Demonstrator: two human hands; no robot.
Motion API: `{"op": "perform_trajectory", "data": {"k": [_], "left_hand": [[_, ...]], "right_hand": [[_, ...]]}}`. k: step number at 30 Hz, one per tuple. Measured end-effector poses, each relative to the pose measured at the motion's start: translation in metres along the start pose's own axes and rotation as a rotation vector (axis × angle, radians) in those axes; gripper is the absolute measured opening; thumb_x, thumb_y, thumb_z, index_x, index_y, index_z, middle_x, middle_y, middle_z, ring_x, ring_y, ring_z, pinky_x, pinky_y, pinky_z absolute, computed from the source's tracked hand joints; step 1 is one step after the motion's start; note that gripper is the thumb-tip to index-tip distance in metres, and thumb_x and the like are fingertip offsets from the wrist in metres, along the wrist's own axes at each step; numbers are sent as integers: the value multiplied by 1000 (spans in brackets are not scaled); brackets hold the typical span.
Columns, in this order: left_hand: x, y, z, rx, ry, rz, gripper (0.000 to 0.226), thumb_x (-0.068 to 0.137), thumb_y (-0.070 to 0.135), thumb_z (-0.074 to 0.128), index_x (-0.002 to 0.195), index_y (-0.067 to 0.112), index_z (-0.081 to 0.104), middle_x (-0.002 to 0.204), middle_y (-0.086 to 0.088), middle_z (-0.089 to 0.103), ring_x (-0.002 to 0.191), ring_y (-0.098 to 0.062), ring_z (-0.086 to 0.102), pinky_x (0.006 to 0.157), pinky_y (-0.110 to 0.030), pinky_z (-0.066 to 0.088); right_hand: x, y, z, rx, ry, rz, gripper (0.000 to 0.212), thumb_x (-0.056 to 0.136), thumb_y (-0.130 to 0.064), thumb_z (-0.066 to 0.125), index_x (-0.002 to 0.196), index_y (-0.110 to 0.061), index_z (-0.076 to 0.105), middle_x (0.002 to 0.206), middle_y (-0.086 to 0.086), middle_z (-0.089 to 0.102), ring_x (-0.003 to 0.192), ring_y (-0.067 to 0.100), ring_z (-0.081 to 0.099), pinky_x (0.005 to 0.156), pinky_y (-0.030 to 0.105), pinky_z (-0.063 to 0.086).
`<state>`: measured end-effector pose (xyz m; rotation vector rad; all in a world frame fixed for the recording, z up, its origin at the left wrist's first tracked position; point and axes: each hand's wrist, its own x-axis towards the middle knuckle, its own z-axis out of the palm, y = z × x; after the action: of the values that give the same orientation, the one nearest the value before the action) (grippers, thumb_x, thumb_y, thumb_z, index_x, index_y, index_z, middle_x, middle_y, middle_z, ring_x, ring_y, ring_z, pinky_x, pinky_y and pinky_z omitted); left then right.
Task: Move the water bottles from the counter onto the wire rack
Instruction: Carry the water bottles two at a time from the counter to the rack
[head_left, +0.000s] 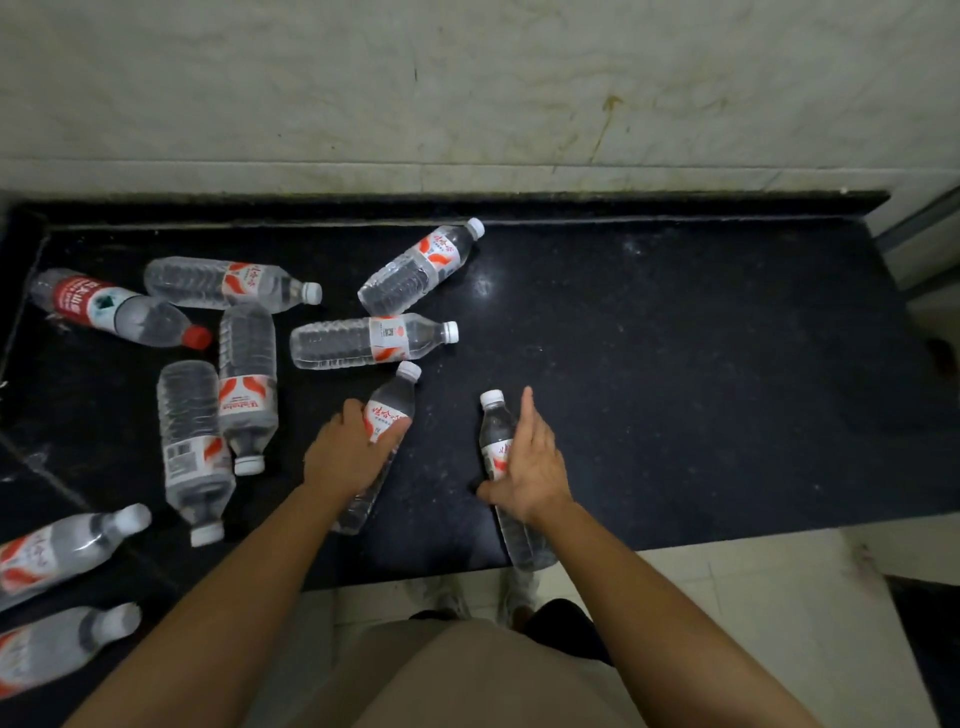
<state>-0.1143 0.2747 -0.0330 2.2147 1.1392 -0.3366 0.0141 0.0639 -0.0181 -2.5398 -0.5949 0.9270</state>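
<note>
Several clear water bottles lie on their sides on the black counter (701, 364). My left hand (348, 452) wraps around one white-capped bottle (392, 405) near the counter's front middle. My right hand (530, 467) lies over another white-capped bottle (496, 421) whose base sticks out past the front edge; thumb and fingers close around it, forefinger stretched forward. Loose bottles lie to the left: one (374, 340), one (421, 265), one (228, 283), a red-capped one (119, 309), and two lying side by side (247, 384). No wire rack is in view.
A pale stained wall (467, 93) rises behind the counter. Two more bottles (62, 556) lie on a lower dark surface at the left edge. The counter's right half is bare black stone. Light floor tiles (753, 597) show below the front edge.
</note>
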Motion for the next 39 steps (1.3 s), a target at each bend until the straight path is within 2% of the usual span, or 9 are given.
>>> {"op": "perform_trajectory", "data": {"k": [3, 7, 12, 19, 23, 29, 33, 36, 39], "left_hand": [[-10, 1, 17, -172, -14, -138, 87, 76, 81, 56, 130, 13, 52, 125, -16, 59, 113, -34, 57, 93, -47, 49], [-18, 7, 27, -250, 15, -202, 78, 86, 71, 55, 129, 5, 56, 127, -23, 55, 109, -34, 52, 94, -44, 43], [-34, 32, 11, -515, 42, -246, 64, 90, 58, 62, 122, 4, 52, 117, -15, 62, 97, -28, 61, 82, -39, 49], [-45, 150, -83, -638, 269, 175, 53, 93, 58, 58, 120, 13, 50, 96, 9, 60, 93, -17, 64, 79, -34, 51], [-63, 224, -138, -686, 374, 415, 42, 92, 62, 55, 109, 24, 49, 93, 11, 61, 92, -19, 65, 86, -42, 53], [-128, 328, -170, -804, 459, 779, 42, 92, 60, 54, 107, 21, 47, 86, 17, 61, 76, 8, 59, 73, -26, 49], [-178, 381, -155, -941, 446, 900, 44, 84, 67, 53, 101, 28, 48, 85, 17, 64, 82, -2, 66, 80, -35, 56], [-214, 417, -133, -1008, 365, 954, 48, 82, 74, 53, 100, 30, 51, 89, 12, 68, 90, -21, 72, 79, -54, 58], [-252, 456, -106, -965, 364, 1016, 49, 83, 71, 50, 102, 26, 51, 86, 14, 66, 85, -5, 69, 82, -37, 57]], "right_hand": [[0, 5, -1, 20, 12, 85, 136, 68, -37, 89, 160, -18, -9, 155, 10, 29, 144, 32, 29, 116, 43, 32], [2, 18, -23, 144, -31, 47, 102, 71, -25, 85, 152, -31, 25, 136, 8, 41, 127, 34, 48, 104, 41, 44], [0, 27, -73, 232, 13, -45, 91, 68, -23, 82, 137, -43, 25, 123, 4, 58, 107, 30, 62, 92, 42, 53], [-7, -31, -178, 311, 304, -271, 93, 63, -30, 79, 139, -47, 29, 117, -1, 65, 100, 26, 64, 88, 40, 53], [-46, -54, -246, 481, 540, -340, 89, 68, -26, 80, 142, -48, 34, 111, -15, 66, 97, 17, 66, 93, 36, 53], [-129, -38, -327, 580, 1037, -333, 62, 87, -61, 68, 142, -42, 47, 98, -39, 54, 91, -8, 58, 87, 9, 41], [-180, 2, -364, 645, 1241, -326, 49, 99, -53, 55, 142, -31, 53, 79, -40, 51, 80, -33, 49, 75, -6, 32], [-214, 40, -385, 648, 1344, -303, 53, 98, -57, 53, 142, -29, 54, 98, -42, 53, 92, -36, 44, 84, -5, 31], [-246, 86, -407, 645, 1449, -263, 58, 95, -64, 51, 143, -33, 53, 125, -25, 62, 107, -16, 55, 96, 12, 41]]}}
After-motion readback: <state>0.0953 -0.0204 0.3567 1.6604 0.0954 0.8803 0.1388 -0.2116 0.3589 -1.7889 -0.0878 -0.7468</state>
